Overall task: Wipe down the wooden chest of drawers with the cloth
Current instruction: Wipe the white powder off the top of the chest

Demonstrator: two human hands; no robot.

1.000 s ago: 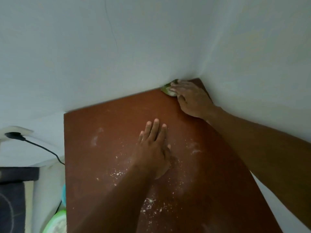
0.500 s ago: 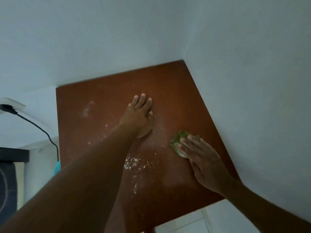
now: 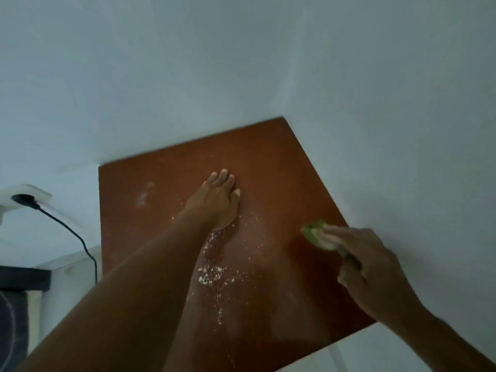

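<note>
The reddish-brown wooden top of the chest of drawers fills the corner between two pale walls. White dust and crumbs are scattered over its middle. My left hand lies flat on the top, fingers straight and together, pointing toward the back wall. My right hand presses a small green cloth onto the wood near the right wall; its fingers lie extended over the cloth, which sticks out past the fingertips. The hand is blurred.
Walls close off the back and right sides of the chest. A white socket with a black plug and hanging cable is on the left wall. A dark shelf edge shows at lower left.
My right hand has drawn the cloth from the back right corner toward me along the right wall. Over the last half second it barely shifted. My left hand stays flat in place.
</note>
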